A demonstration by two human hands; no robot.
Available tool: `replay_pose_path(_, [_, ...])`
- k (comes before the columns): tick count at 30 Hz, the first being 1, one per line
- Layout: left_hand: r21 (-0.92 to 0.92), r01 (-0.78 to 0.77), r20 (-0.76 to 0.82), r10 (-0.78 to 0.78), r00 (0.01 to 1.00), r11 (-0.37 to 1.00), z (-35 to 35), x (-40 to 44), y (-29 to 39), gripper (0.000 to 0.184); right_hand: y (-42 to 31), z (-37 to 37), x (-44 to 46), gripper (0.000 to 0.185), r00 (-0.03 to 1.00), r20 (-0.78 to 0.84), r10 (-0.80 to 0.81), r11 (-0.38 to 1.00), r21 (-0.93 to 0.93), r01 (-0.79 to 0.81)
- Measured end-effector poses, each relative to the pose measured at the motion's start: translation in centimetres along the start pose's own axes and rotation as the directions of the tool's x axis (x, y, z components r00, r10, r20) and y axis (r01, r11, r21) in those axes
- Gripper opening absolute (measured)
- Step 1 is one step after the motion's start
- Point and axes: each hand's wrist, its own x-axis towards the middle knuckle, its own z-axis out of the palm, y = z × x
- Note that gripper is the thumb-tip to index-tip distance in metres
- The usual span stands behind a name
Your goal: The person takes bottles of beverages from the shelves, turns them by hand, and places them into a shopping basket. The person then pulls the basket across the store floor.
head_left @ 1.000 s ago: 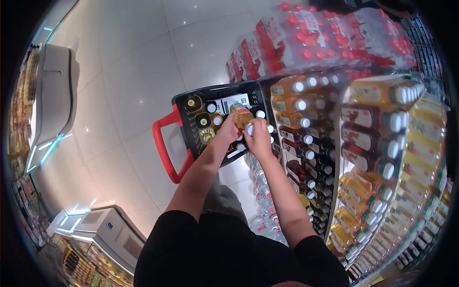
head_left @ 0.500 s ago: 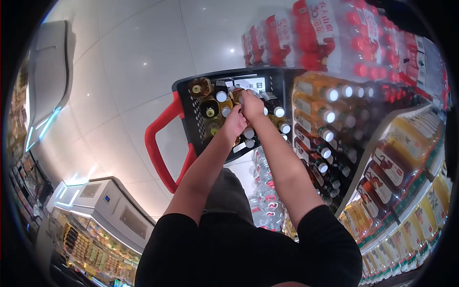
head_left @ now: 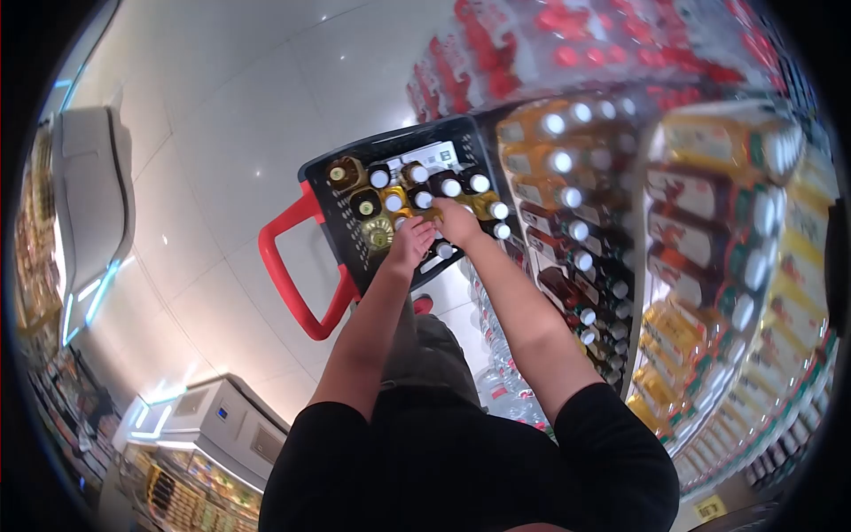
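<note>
A black basket (head_left: 397, 136) with a red handle (head_left: 286, 281) holds several bottles, many with white caps. Over its near half is my left hand (head_left: 412, 241), palm turned partly up and fingers apart, beside an amber bottle. My right hand (head_left: 456, 222) is just right of it, its fingers curled down among the bottles; what they hold, if anything, is hidden. Dark-capped bottles (head_left: 364, 206) stand along the handle side. A pale printed sheet (head_left: 428, 158) shows at the basket's far side.
Shelves of amber bottles (head_left: 674, 330) and dark bottles (head_left: 567, 285) line the right. Shrink-wrapped red-capped packs (head_left: 567, 40) are piled at the top right. Clear bottles (head_left: 503, 359) stand beside my legs. White display cases (head_left: 217, 415) are on the left.
The amber bottle held between my hands a second ago is now low among the others. My hands have drawn slightly apart, the left one opening. The view has shifted.
</note>
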Motion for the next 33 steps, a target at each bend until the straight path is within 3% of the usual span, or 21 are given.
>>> replay_pose_path(1, [0.032, 0.003, 0.013, -0.003, 1.000, 0.999, -0.6, -0.4, -0.4, 0.045, 0.6, 0.3, -1.8, 0.035, 0.993, 0.049, 0.110, 0.993, -0.039, -0.108])
replay_pose_path(3, [0.127, -0.035, 0.039, 0.030, 0.999, 0.991, -1.3, -1.5, -1.4, 0.042, 3.4, 1.6, -5.7, 0.033, 0.989, 0.122, 0.087, 0.996, 0.014, -0.090])
replay_pose_path(7, [0.159, -0.043, 0.126, 0.023, 0.992, 0.986, -4.3, -6.3, -3.8, 0.026, 7.6, 4.2, -17.5, 0.030, 0.979, -0.009, 0.205, 0.977, 0.062, -0.204])
replay_pose_path(9, [0.215, -0.048, 0.110, 0.024, 0.994, 0.975, -7.1, -8.0, -5.6, 0.029, 10.1, 6.1, -24.4, 0.030, 0.946, -0.096, 0.311, 0.946, 0.130, -0.298])
replay_pose_path(11, [0.318, -0.029, 0.072, 0.007, 0.997, 0.948, -10.0, -9.9, -7.4, 0.028, 12.2, 7.3, -31.8, 0.036, 0.889, -0.015, 0.457, 0.874, 0.195, -0.445])
replay_pose_path(15, [0.673, 0.007, -0.091, 0.073, 0.993, 0.740, -18.2, -11.2, -10.2, 0.019, 18.0, 16.1, -48.0, 0.033, 0.744, -0.240, 0.624, 0.778, 0.283, -0.562])
replay_pose_path(16, [0.745, 0.036, -0.139, 0.102, 0.985, 0.666, -20.7, -10.9, -10.3, 0.019, 17.2, 16.8, -52.1, 0.031, 0.772, -0.216, 0.597, 0.801, 0.200, -0.564])
replay_pose_path(17, [0.816, 0.063, -0.160, 0.121, 0.980, 0.575, -22.0, -12.1, -10.4, 0.022, 18.9, 20.2, -55.6, 0.029, 0.659, -0.088, 0.747, 0.643, 0.344, -0.684])
replay_pose_path(18, [0.873, 0.089, -0.179, 0.145, 0.973, 0.479, -22.8, -13.3, -10.5, 0.027, 23.1, 25.7, -59.3, 0.026, 0.826, -0.116, 0.552, 0.831, -0.004, -0.556])
replay_pose_path(20, [0.921, 0.143, -0.211, 0.155, 0.965, 0.362, -24.0, -14.8, -10.9, 0.034, 18.9, 26.4, -65.2, 0.023, 0.842, 0.064, 0.536, 0.842, -0.111, -0.527])
replay_pose_path(22, [0.945, 0.144, -0.186, 0.124, 0.975, 0.292, -23.7, -15.9, -11.2, 0.037, 18.9, 31.0, -69.2, 0.021, 0.886, 0.217, 0.409, 0.877, -0.364, -0.315])
replay_pose_path(23, [0.955, 0.146, -0.179, 0.110, 0.978, 0.259, -23.6, -16.4, -11.6, 0.038, 18.4, 32.8, -70.4, 0.016, 0.809, 0.268, 0.524, 0.850, -0.104, -0.516])
replay_pose_path(24, [0.971, 0.121, -0.147, 0.111, 0.983, 0.208, -23.3, -16.7, -12.0, 0.038, 17.8, 34.7, -71.7, 0.016, 0.713, 0.313, 0.628, 0.712, 0.140, -0.688])
replay_pose_path(26, [0.992, 0.067, -0.079, 0.112, 0.991, 0.104, -21.7, -16.8, -12.7, 0.040, 15.2, 36.0, -73.1, 0.015, 0.683, 0.279, 0.675, 0.592, 0.348, -0.727])
replay_pose_path(28, [1.000, 0.026, -0.026, 0.108, 0.994, 0.000, -19.6, -16.8, -13.7, 0.040, 14.4, 36.7, -73.5, 0.015, 0.722, 0.197, 0.663, 0.632, 0.370, -0.681])
replay_pose_path(30, [0.995, -0.058, 0.065, 0.097, 0.993, -0.081, -18.0, -16.3, -15.0, 0.039, 13.2, 35.8, -73.4, 0.015, 0.820, 0.081, 0.566, 0.802, 0.178, -0.571])
replay_pose_path(32, [0.974, -0.178, 0.190, 0.075, 0.979, -0.140, -16.8, -15.1, -16.4, 0.035, 10.5, 32.8, -72.4, 0.016, 0.780, 0.016, 0.626, 0.753, 0.249, -0.610])
replay_pose_path(33, [0.940, -0.221, 0.247, 0.070, 0.967, -0.259, -16.3, -14.3, -17.1, 0.032, 11.0, 32.8, -71.7, 0.017, 0.754, 0.015, 0.657, 0.700, 0.360, -0.617])
